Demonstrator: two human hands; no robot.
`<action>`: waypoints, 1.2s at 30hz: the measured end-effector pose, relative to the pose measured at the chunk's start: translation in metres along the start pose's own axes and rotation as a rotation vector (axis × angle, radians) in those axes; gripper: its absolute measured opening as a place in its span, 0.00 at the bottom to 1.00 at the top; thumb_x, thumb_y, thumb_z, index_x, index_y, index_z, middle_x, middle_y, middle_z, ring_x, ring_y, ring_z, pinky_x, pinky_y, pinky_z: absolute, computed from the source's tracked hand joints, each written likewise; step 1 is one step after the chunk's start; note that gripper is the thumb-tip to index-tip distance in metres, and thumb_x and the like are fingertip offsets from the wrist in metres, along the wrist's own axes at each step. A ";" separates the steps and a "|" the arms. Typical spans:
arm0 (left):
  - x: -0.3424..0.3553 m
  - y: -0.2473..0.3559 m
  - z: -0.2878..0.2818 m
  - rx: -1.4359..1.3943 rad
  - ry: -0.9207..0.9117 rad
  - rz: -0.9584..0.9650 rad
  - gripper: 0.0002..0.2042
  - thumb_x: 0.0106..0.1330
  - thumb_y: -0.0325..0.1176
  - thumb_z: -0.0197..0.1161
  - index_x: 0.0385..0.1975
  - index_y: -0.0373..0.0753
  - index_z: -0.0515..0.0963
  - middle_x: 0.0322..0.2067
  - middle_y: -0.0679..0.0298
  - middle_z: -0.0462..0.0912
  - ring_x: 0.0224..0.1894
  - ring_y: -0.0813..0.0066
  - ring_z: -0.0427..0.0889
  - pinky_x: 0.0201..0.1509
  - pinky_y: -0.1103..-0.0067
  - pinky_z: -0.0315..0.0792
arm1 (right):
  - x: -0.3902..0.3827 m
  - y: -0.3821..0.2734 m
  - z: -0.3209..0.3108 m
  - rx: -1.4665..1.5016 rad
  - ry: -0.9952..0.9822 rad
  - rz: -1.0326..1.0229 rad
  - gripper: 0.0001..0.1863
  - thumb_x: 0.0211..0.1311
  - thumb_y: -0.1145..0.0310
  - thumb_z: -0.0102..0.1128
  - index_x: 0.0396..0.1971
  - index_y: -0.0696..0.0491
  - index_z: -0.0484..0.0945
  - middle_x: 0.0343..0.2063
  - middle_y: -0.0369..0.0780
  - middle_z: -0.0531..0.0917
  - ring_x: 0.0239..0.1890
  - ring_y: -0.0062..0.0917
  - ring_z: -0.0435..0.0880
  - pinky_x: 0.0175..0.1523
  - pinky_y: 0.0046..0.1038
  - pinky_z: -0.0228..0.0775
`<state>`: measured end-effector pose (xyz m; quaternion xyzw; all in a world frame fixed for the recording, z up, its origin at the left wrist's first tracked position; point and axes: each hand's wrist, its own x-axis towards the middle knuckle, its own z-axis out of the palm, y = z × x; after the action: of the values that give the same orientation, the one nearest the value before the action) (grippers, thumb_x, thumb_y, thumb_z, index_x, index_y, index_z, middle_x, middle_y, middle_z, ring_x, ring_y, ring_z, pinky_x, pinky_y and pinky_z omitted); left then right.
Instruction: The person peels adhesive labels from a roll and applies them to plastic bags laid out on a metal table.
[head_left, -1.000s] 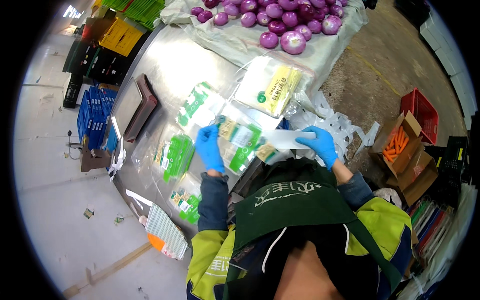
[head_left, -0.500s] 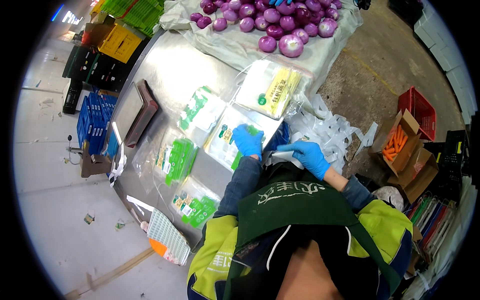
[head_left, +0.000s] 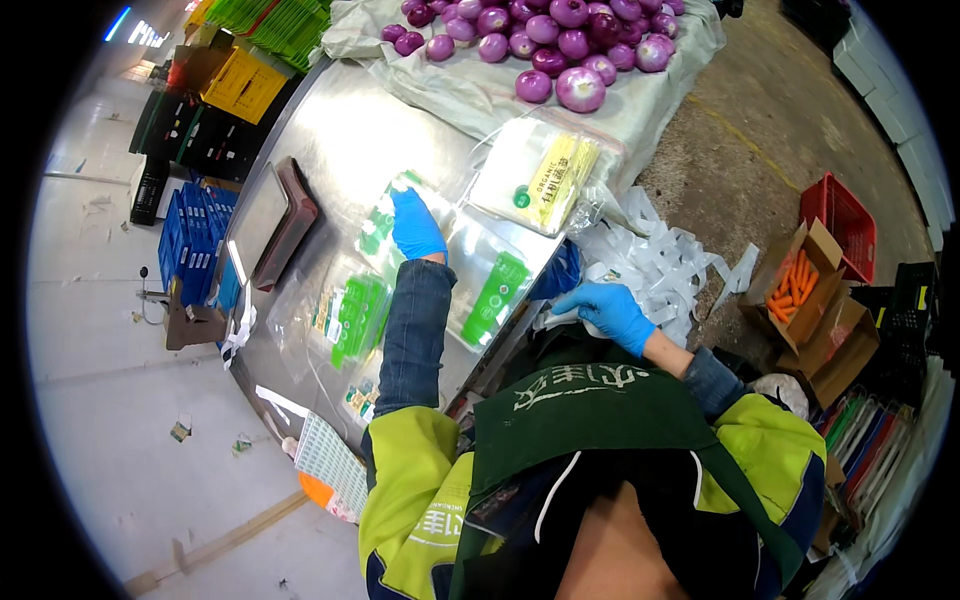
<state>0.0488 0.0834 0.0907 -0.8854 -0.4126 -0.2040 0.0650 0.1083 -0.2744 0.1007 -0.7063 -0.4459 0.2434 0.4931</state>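
My left hand, in a blue glove, reaches down to a stack of clear plastic bags with green print. Its fingers are drawn together at the top bag, and the tips are partly hidden. Beside it lies another clear bag with a green panel, near the table's edge. My right hand, also blue-gloved, is held close to the apron with its fingers closed on a white strip. A further stack of green-printed bags lies left of my left forearm, with labelled bags partly hidden by my sleeve.
Purple onions heap on a pale sheet at the far end. A pack of yellow-and-white bags lies nearby. White strips pile beyond the table's right edge, with a carrot box further right. A brown-edged tray is left.
My left hand has moved left and away from me, from the bag near the table's edge to the neighbouring stack. The green panel is now uncovered. My right hand has barely moved.
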 end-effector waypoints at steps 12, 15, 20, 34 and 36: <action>-0.144 0.102 -0.146 -1.111 -0.777 -0.050 0.10 0.62 0.27 0.64 0.42 0.35 0.80 0.33 0.60 0.82 0.36 0.72 0.80 0.43 0.77 0.73 | 0.012 0.032 -0.012 0.061 0.237 0.479 0.25 0.47 0.51 0.71 0.37 0.56 0.83 0.30 0.47 0.85 0.31 0.35 0.85 0.39 0.30 0.76; -0.141 0.074 -0.117 -1.142 -0.539 -0.140 0.08 0.63 0.27 0.63 0.40 0.34 0.80 0.30 0.66 0.81 0.32 0.79 0.77 0.39 0.81 0.73 | 0.017 0.024 -0.014 -0.133 0.129 0.494 0.26 0.46 0.47 0.72 0.36 0.54 0.84 0.29 0.45 0.86 0.31 0.34 0.86 0.39 0.30 0.76; -0.080 -0.007 -0.087 -1.163 -0.180 -0.514 0.05 0.63 0.26 0.63 0.34 0.32 0.77 0.30 0.67 0.79 0.32 0.81 0.73 0.37 0.81 0.70 | 0.013 0.019 -0.029 -0.038 0.165 0.441 0.21 0.44 0.49 0.74 0.32 0.50 0.84 0.28 0.40 0.84 0.34 0.32 0.83 0.40 0.31 0.74; -0.142 0.065 0.007 -0.475 -0.354 -0.156 0.34 0.42 0.43 0.79 0.48 0.33 0.72 0.44 0.51 0.75 0.49 0.55 0.74 0.54 0.67 0.68 | 0.006 -0.021 -0.029 0.056 -0.071 0.346 0.14 0.51 0.78 0.54 0.35 0.50 0.84 0.26 0.39 0.83 0.30 0.27 0.83 0.38 0.24 0.74; -0.139 0.056 0.023 -0.597 -0.346 -0.271 0.18 0.49 0.38 0.74 0.34 0.33 0.78 0.33 0.56 0.81 0.37 0.63 0.80 0.44 0.71 0.73 | 0.003 -0.011 -0.030 -0.135 0.081 0.165 0.11 0.48 0.77 0.57 0.33 0.50 0.83 0.25 0.39 0.81 0.30 0.28 0.82 0.38 0.26 0.72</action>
<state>0.0184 -0.0443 0.0154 -0.8240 -0.4534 -0.1693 -0.2947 0.1286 -0.2852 0.1232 -0.7816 -0.3813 0.2240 0.4400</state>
